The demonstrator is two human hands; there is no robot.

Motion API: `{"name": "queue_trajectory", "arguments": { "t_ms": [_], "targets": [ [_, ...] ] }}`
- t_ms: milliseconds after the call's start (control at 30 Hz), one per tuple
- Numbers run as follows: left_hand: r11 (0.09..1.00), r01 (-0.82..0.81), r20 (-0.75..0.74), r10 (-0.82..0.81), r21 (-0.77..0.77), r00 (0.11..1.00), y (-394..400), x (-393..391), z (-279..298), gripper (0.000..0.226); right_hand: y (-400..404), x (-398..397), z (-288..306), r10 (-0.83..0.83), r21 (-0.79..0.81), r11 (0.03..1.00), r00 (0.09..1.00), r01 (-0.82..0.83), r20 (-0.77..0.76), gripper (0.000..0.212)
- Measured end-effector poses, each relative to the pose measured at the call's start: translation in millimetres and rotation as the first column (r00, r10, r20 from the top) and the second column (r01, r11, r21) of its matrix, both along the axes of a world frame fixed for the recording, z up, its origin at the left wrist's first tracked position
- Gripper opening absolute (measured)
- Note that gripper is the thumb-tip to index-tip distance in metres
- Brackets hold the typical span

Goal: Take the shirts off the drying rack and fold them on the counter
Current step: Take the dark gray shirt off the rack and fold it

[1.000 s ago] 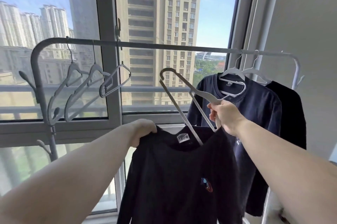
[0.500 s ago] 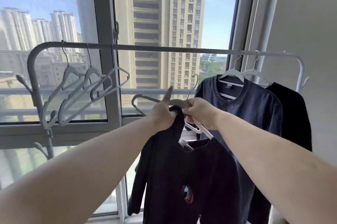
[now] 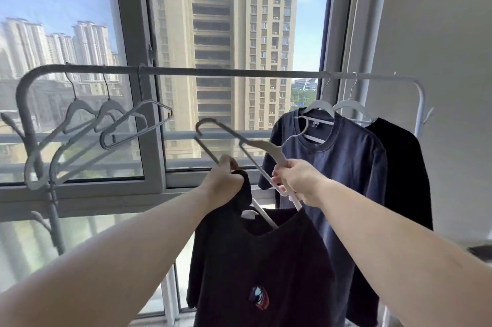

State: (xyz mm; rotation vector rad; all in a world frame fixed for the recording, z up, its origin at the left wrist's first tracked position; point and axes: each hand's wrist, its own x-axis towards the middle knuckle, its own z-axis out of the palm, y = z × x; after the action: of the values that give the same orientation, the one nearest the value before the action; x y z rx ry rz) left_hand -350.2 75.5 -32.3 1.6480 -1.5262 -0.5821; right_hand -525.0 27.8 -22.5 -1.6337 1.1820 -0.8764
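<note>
A black shirt (image 3: pixel 261 268) with a small round chest patch hangs in front of me, off the rack. My left hand (image 3: pixel 222 182) grips its collar at the left shoulder. My right hand (image 3: pixel 298 182) holds a grey hanger (image 3: pixel 266 146), whose lower bar still runs down into the shirt's neck opening while its hook points up and left. On the grey drying rack (image 3: pixel 239 71) a navy shirt (image 3: pixel 340 166) and a second black shirt (image 3: pixel 399 166) hang on white hangers at the right end.
Three empty hangers (image 3: pixel 106 124) hang at the rack's left end. A large window (image 3: pixel 149 86) with a grey frame is right behind the rack. A white wall (image 3: pixel 439 33) stands at the right, with a pale surface edge at the far right.
My right hand has drawn the hanger up and to the right, partly out of the collar. My left hand kept hold of the collar and the shirt now hangs lower.
</note>
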Motion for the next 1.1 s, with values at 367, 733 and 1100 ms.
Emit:
{"name": "queue_trajectory", "arguments": {
  "t_ms": [367,733,1100],
  "targets": [
    [0.974,0.131,0.263,-0.177,0.184,0.948,-2,-35,-25,0.020,0,36,32,-0.014,0.030,1.000,0.987,0.009,0.162,0.014],
    [0.979,0.120,0.302,-0.166,0.165,0.939,-13,37,-19,0.027,-6,58,2,-0.035,0.044,0.998,0.989,0.041,-0.143,0.029],
    [0.999,-0.021,0.141,0.017,0.025,0.990,-26,116,-8,0.039,-21,113,35,-0.108,-0.231,0.970,0.731,-0.071,-0.674,0.024]
  ]
}}
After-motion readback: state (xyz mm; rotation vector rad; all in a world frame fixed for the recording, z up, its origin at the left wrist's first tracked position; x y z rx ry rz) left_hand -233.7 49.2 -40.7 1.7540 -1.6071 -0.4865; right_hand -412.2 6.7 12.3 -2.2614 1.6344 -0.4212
